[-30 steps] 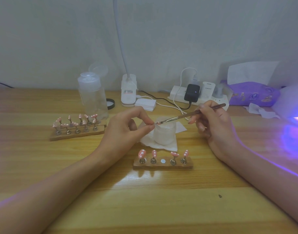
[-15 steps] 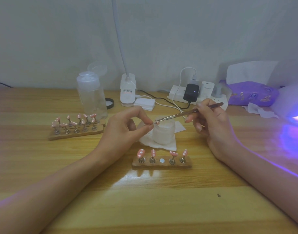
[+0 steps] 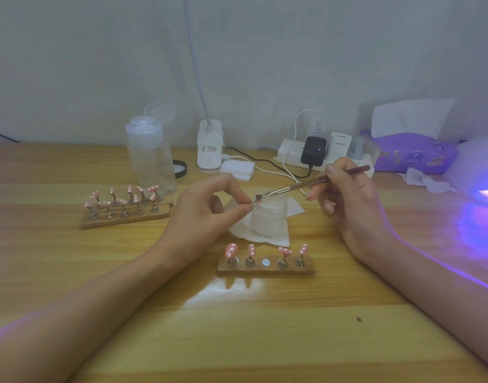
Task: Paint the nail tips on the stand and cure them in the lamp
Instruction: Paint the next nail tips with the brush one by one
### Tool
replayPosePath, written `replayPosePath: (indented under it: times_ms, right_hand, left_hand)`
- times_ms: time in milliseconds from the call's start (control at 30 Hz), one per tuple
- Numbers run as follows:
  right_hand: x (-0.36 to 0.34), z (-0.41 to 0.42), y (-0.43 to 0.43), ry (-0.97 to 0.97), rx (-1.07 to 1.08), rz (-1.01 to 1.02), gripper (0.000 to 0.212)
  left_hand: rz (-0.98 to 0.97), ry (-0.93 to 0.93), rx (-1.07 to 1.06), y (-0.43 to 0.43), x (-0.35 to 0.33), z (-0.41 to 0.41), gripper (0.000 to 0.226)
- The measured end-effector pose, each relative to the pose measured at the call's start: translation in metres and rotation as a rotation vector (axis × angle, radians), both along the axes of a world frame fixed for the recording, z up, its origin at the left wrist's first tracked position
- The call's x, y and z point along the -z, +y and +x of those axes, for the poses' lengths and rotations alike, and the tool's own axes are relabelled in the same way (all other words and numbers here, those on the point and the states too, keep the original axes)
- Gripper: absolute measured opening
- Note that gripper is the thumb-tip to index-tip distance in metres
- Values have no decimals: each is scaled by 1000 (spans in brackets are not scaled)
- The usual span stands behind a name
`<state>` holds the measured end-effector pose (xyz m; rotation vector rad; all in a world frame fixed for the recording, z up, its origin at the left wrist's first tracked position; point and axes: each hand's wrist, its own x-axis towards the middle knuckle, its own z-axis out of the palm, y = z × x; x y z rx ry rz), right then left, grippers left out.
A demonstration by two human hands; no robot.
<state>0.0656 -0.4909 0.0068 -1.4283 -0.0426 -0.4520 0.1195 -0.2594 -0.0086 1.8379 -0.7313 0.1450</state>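
Head view: we're mid-paint on one piece. The left hand (image 3: 206,208) pinches a small pink nail tip (image 3: 257,200) between thumb and forefinger, up behind the near stand (image 3: 265,268). The right hand (image 3: 350,200) has its fingers curled round the brush (image 3: 306,185), and the bristle end is touching that tip.

Progress, our read:
- The near stand carries four pink tips with white dots. Its middle slot (image 3: 265,262) is bare, so the held tip probably belongs there.
- The far stands (image 3: 123,217), well left and behind the near stand, are full of pink tips with white marks; these look done.
- Left to do: finish this tip, reseat it and cure it. The lamp (image 3: 483,186), far right of the near stand, is glowing violet; we can't see its opening.

Containers:
- The white jar (image 3: 269,217) sits just behind the near stand on a tissue (image 3: 265,237). It is translucent, and we can't tell what's in it or whether it's lidded.
- The clear bottle (image 3: 151,158), behind the far stands, has its flip cap up. It possibly holds clear liquid, but the view is too soft to be sure.
- The purple pack (image 3: 411,153), behind and right of the near stand, has a white sheet sticking out of the top.
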Motion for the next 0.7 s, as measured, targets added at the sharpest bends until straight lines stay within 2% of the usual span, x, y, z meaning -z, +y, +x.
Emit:
replayPosePath:
  times_ms: [133,267,700]
  right_hand:
    - [1,1,0,51,76,11,32]
    - [0,-1,0,-2,24,16,33]
    - [0,-1,1,50,91,-30,30]
  left_hand:
    - [-19,25,20,0,0,-1,16]
    - [-30,45,26,-1,-1,-1,13]
    - [-32,87,28,-1,1,0,13]
